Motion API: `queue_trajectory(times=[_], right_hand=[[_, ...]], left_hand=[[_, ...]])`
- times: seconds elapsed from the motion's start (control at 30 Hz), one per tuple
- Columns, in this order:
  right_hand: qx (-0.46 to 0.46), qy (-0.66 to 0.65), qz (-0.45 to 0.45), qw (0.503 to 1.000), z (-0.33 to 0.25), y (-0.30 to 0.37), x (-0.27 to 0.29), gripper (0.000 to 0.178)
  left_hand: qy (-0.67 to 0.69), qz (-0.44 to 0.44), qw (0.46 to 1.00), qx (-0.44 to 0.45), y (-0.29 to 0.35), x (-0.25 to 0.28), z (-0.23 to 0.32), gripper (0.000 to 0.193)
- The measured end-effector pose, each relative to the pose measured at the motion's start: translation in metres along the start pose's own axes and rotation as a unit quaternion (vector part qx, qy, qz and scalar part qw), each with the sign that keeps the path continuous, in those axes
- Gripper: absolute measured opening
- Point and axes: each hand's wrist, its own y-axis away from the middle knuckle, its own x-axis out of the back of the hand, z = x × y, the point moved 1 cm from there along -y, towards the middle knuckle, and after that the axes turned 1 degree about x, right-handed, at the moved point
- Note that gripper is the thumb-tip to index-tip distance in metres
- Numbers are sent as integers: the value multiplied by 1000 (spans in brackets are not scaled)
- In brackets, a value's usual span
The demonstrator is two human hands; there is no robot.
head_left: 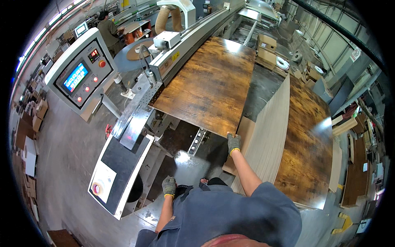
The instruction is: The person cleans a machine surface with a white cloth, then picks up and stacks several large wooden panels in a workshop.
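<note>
A wide wood-grain board (pixel 205 86), brown with a glossy face, lies with its left edge in the edge-banding machine (pixel 193 39). My right hand (pixel 233 142), in a grey glove with a yellow cuff, grips the near right corner of that board. Low by my waist, my left hand (pixel 168 186) wears a matching glove. It hangs apart from the board with its fingers curled and nothing visible in them. To my right stands a tall stack of similar boards (pixel 306 140), its layered pale edges facing me.
A control panel (pixel 84 74) with a lit screen rises at the left. Below it, a dark-topped stand (pixel 123 164) carries a roll of tape (pixel 97 188). Cardboard boxes (pixel 267 49) sit beyond the board. Another person (pixel 108 33) stands far left.
</note>
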Motion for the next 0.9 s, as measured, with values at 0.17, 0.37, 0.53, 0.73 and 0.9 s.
queue_trajectory(times=[0.17,0.37,0.53,0.73,0.9], right_hand=[[231,138,-24,963,-61,72,80,65],[288,197,107,931,-64,57,183,66],[96,438,199,871,5,65,339,85],[-196,404,72,891,96,125,458,86],[-167,516,40,839,151,137,482,90]], left_hand=[[-156,-34,984,-74,-3,38,16,33],[-131,21,989,-63,-31,80,-89,34],[-229,-74,970,-36,-1,97,-66,35],[-264,-94,951,-132,5,112,-126,31],[-251,-148,950,-109,11,109,-130,30]])
